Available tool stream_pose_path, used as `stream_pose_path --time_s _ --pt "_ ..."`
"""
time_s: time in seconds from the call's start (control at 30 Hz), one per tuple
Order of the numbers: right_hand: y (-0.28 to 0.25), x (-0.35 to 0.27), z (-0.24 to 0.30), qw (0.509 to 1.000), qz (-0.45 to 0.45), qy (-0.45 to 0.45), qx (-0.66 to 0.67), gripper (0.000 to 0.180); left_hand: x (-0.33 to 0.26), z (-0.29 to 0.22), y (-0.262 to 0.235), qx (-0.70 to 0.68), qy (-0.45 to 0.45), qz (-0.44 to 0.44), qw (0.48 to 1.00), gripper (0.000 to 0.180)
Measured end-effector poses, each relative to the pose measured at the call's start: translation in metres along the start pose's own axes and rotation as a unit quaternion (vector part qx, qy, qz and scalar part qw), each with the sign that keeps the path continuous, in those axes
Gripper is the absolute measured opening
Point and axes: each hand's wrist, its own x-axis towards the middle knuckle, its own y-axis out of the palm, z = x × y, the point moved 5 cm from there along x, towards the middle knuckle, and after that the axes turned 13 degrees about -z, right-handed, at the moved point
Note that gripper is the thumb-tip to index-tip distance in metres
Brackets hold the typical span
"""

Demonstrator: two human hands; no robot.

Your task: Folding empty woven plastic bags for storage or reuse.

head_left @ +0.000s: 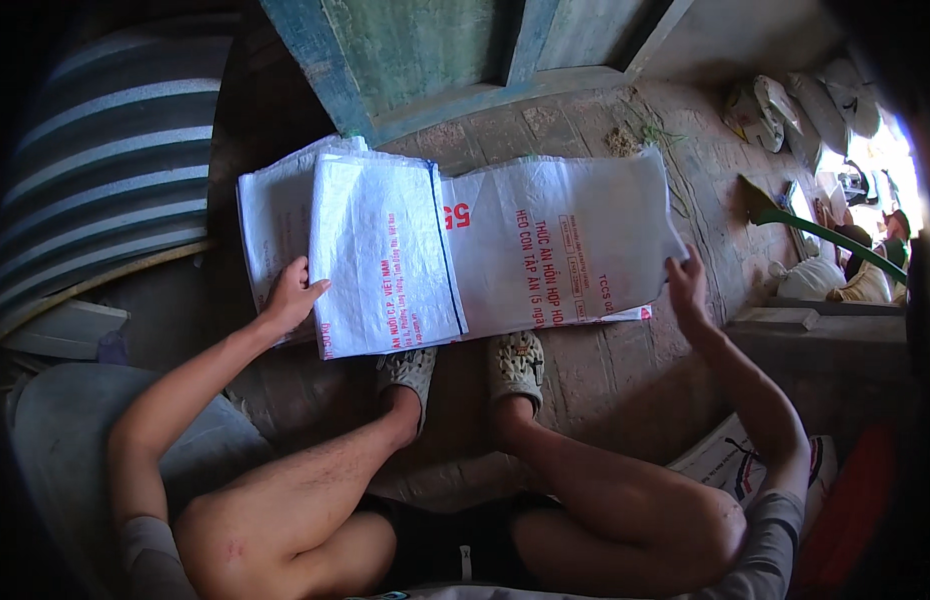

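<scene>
A white woven plastic sack (555,240) with red print lies spread crosswise in front of my feet. Its left part is folded over, and a dark blue stripe runs along the flap's edge (385,260). My left hand (297,290) pinches the left fold between thumb and fingers. At the opposite end, my right hand (689,285) grips the right edge, with some fingers hidden behind it. More flat white sacks (270,215) lie underneath and stick out at the left.
Beyond the sacks stands a blue-green wooden door (435,60). Corrugated sheet metal (125,150) curves along the left. Filled sacks (815,115) and a green-handled tool (805,225) are at the right. My clog-clad feet (517,370) rest on the brick floor (625,370).
</scene>
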Motion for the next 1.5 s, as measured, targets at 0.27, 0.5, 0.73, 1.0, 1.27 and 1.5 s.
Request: stream_pose_path --time_s 0.27,0.5,0.73,1.0,1.27,1.5 --pt "0.058 -0.151 0.189 0.903 0.341 -0.261 -0.014 0.055 -0.004 0.017 -0.007 -0.002 -0.015 0.003 1.0 0.034" --pt "0.072 -0.17 0.168 0.799 0.433 -0.406 -0.092 0.056 -0.026 -0.047 -0.003 0.113 0.084 -0.08 0.987 0.078" --pt "0.098 -0.11 0.093 0.843 0.312 -0.312 -0.307 0.065 -0.065 -0.131 0.078 0.369 0.444 0.101 0.81 0.084" --pt "0.132 -0.07 0.001 0.904 0.324 0.272 -0.071 0.052 -0.072 -0.097 0.102 0.419 0.471 0.173 0.756 0.082" --pt "0.128 -0.051 0.015 0.926 0.318 0.185 -0.084 0.039 -0.09 -0.095 0.11 0.446 0.481 0.196 0.729 0.078" --pt "0.059 -0.007 0.016 0.926 0.341 0.066 -0.149 0.035 -0.097 -0.097 0.112 0.383 0.48 0.199 0.764 0.07"
